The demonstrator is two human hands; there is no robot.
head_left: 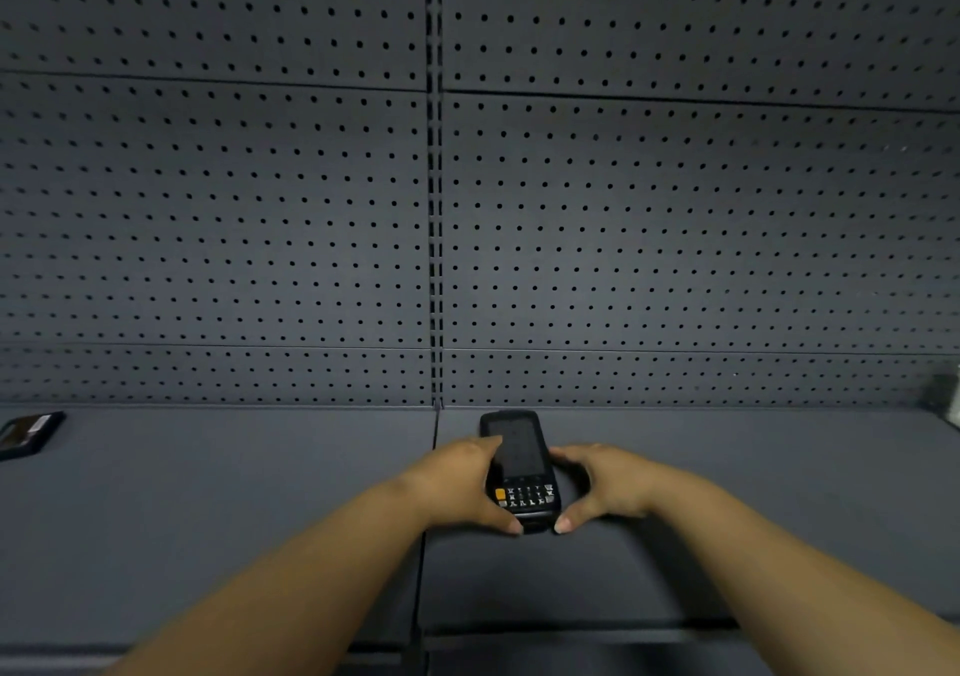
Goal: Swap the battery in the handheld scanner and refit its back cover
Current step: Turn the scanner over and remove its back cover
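Note:
A black handheld scanner [517, 449] lies face up on the grey shelf [260, 509], screen dark, keypad with one orange key toward me. My left hand [460, 483] grips its left side and my right hand [602, 483] grips its right side, thumbs meeting at the bottom end. A flat black battery-like object with a label [28, 434] lies far left on the shelf. The scanner's back is hidden.
A dark grey pegboard wall [675, 234] rises behind the shelf, with a slotted upright [435, 208] down its middle. A pale object [950, 400] shows at the far right edge. The shelf's front edge [571, 639] runs near the bottom.

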